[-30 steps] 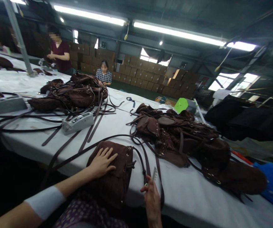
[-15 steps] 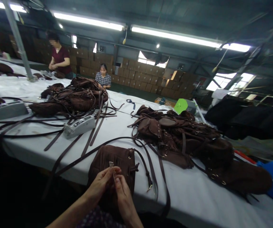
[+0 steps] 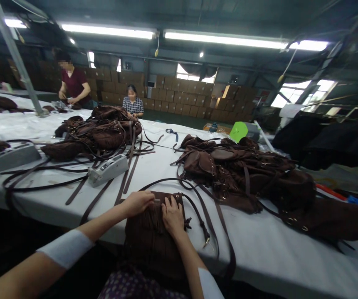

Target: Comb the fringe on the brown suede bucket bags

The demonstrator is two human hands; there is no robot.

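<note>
Set the bag (image 3: pixel 154 249) at the near edge of the tabletop (image 3: pixel 266 245), its fringed front facing up and its lower part overhanging toward the person, as it lies here; the front then sits directly under both hands and calls for little reaching. Spread the fingers of the right hand (image 3: pixel 173 215) over the upper right of the front, just below the metal eyelets (image 3: pixel 178 195), as is done now; light, even pressure should be enough, since the surface looks soft and would likely pucker under a hard push. Hold the left hand (image 3: pixel 139 203) low over the upper left, fingertips drawn together; they appear to pinch a small pale strip (image 3: pixel 156 201), too small to identify; a grip at its very end should leave the remainder in sight. Work the two hands close together, so that the surface between them lies smooth; guard the fringe (image 3: pixel 154 224) below, as loose strands could catch. Leave the strap (image 3: pixel 196 207) and its buckle (image 3: pixel 208 241) to the right of the bag, apart from the fingers; a tug there could turn the bag. Mind the tape dispenser (image 3: pixel 109 169), which stands beyond the left forearm; a wide swing could knock it.
</note>
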